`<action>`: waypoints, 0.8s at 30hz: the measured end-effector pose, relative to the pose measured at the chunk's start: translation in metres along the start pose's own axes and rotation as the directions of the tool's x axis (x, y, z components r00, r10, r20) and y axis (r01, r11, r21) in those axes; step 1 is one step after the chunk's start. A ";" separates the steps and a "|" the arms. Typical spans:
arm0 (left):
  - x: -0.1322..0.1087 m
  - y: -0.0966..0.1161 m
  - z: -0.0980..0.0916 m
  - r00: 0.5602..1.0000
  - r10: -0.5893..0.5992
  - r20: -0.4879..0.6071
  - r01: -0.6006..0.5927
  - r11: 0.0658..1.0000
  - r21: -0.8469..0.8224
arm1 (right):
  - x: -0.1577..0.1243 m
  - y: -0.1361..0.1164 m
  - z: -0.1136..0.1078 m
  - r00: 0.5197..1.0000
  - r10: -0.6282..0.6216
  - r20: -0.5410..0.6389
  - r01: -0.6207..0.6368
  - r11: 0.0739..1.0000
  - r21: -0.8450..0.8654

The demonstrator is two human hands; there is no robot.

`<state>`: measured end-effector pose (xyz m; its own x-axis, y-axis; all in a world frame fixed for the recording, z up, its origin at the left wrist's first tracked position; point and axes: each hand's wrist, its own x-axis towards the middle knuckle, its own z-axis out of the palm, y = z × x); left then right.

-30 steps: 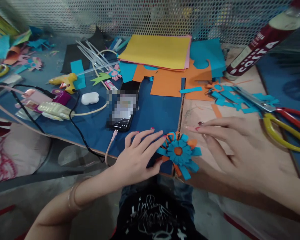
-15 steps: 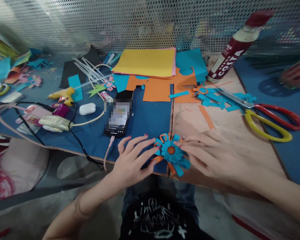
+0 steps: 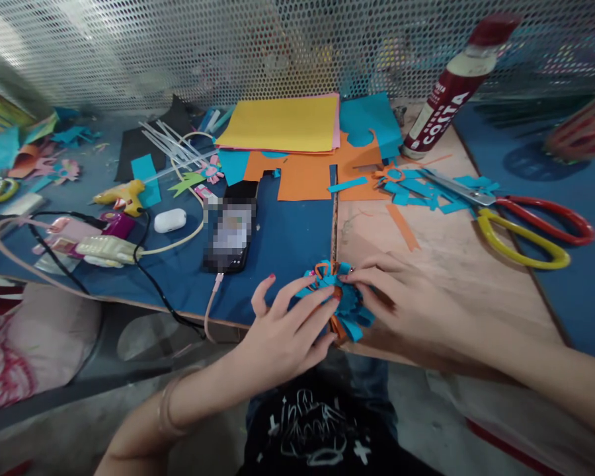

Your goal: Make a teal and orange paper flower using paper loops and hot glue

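Note:
A blue and orange paper flower with looped petals lies at the table's front edge, over the seam between the blue and the bare wooden surface. Across its left side and centre stretch the spread fingers of my left hand, fingertips touching it and covering much of the middle. My right hand comes in from the right, its fingers bent together in a pinch on the flower's upper right petals. Those pinching fingertips are partly hidden. Beyond the hands lies a loose orange paper strip.
Large scissors with red and yellow handles lie at right among blue scraps. A Costa bottle stands behind. Stacked yellow paper, a phone, an earbud case, a yellow glue gun and a power strip occupy the left.
My left hand has moved right, over the flower's centre, which showed before. My right fingers have drawn closer together on the upper right petals. The view has shifted slightly.

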<state>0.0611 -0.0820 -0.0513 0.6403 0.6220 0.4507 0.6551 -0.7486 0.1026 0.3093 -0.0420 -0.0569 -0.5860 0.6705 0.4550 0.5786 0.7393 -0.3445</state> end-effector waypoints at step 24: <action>-0.014 0.001 0.018 0.992 0.085 -0.097 -0.076 0.993 0.095 | -0.001 -0.009 -0.020 0.962 -0.271 -0.038 0.261 0.951 -0.164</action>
<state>0.0600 -0.0876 -0.0738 0.6515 0.5312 0.5417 0.6398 -0.7683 -0.0161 0.3158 -0.0502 -0.0380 -0.6987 0.4424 0.5622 0.4902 0.8684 -0.0741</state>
